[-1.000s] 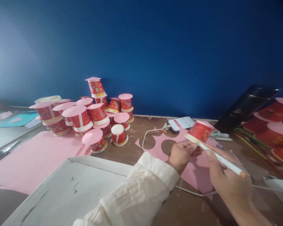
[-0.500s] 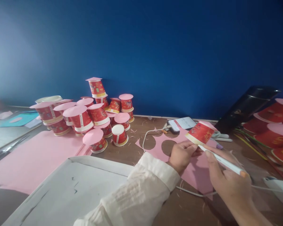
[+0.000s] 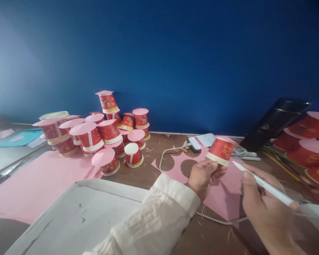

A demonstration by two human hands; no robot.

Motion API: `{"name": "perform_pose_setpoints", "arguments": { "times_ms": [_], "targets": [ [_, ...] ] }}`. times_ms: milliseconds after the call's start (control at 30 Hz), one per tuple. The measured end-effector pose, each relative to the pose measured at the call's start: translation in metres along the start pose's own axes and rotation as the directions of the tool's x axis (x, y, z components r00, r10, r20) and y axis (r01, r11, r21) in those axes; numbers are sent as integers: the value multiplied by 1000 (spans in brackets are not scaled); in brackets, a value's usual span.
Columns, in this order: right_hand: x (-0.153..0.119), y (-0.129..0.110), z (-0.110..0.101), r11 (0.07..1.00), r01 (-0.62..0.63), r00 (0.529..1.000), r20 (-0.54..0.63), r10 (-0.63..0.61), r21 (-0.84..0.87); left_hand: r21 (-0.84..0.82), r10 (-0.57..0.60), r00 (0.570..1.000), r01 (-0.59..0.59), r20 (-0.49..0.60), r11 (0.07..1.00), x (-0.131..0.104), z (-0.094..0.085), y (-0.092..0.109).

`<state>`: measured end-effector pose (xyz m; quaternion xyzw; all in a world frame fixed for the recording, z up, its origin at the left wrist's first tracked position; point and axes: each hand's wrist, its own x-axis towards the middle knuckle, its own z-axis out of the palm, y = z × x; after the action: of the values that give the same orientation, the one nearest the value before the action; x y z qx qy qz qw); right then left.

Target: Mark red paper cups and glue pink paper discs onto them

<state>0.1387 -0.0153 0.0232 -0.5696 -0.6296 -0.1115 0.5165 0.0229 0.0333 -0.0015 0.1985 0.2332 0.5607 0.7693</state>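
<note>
My left hand (image 3: 203, 177) pinches the lower rim of a red paper cup (image 3: 220, 151), which has a pink paper piece on its top. In my right hand (image 3: 266, 202) is a white pen (image 3: 266, 185), its tip pointing at the cup with a small gap between them. Beneath both hands lies a pink sheet (image 3: 220, 198) with round holes cut in it. Several red cups (image 3: 89, 138) with pink discs on top are grouped and stacked at the left, and one cup (image 3: 133, 156) there shows a bare white top.
A phone (image 3: 202, 141) with a white cable lies behind the cup. At the right are a black bottle (image 3: 273, 124) and more red cups (image 3: 308, 125). Pink paper (image 3: 39, 180) and a white board (image 3: 103, 209) cover the left front.
The pen tip has come away from the cup, and my right hand has shifted slightly right. The cup has turned more upright in my left hand. The view has shifted a little.
</note>
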Motion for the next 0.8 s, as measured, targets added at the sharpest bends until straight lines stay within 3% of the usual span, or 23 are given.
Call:
{"name": "perform_pose_setpoints", "arguments": {
  "times_ms": [400, 567, 800],
  "targets": [
    [-5, 5, 3, 981, 175, 984, 62, -170, -85, -18, -7, 1000, 7, 10, 1000, 1, -2, 0],
    [-4, 6, 2, 983, 143, 990, 6, -144, -113, -4, -11, 1000, 11, 16, 1000, 1, -2, 1],
    [-1, 3, 0, 990, 65, 998, 22, -63, -125, -7, -20, 1000, 20, 5, 1000, 0, -3, 3]
  ]
}}
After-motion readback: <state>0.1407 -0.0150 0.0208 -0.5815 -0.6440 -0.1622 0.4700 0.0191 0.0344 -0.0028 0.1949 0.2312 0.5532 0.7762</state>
